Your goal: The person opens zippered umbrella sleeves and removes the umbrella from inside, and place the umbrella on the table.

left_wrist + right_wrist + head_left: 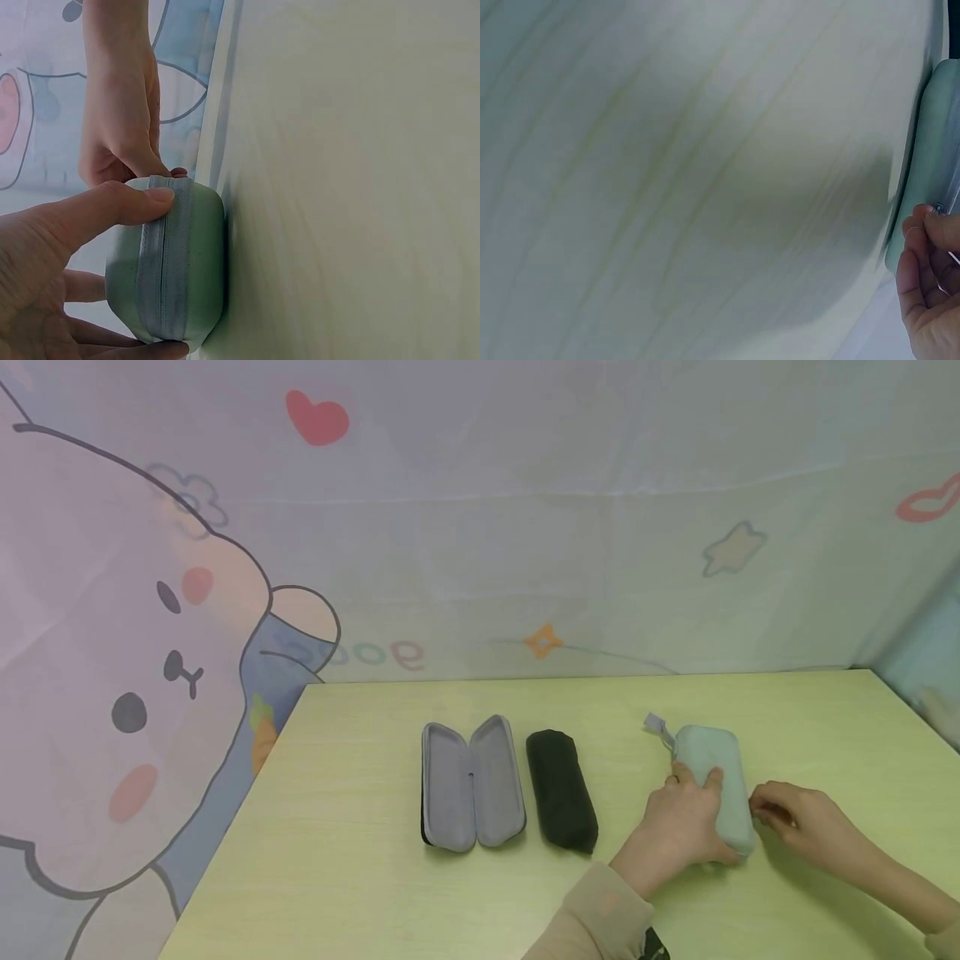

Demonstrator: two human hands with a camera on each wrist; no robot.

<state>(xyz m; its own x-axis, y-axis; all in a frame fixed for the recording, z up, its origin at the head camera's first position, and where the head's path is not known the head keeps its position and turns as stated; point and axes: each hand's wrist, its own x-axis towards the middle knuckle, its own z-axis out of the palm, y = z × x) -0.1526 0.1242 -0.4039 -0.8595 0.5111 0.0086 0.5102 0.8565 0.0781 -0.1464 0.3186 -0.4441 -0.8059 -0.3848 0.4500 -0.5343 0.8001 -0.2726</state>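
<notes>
A mint-green zippered case (pixel 708 747) lies on the right part of the table, a small strap loop (pixel 655 723) sticking out at its far left corner. My left hand (pixel 675 822) grips it from the near left, fingers over the top and thumb at the near end. In the left wrist view that thumb presses by the grey zipper (pixel 163 270), which appears closed along this end. My right hand (pixel 813 827) is at the case's right side. Its thumb and forefinger pinch the small metal zipper pull (pixel 938 208), partly hidden by the fingertips.
Left of the green case lies a black soft pouch (pixel 562 789). Beside that, an unfolded case with grey lining (pixel 498 785) lies open on the pale wooden table (pixel 337 860). A printed cloth (pixel 487 552) hangs behind the table's far edge.
</notes>
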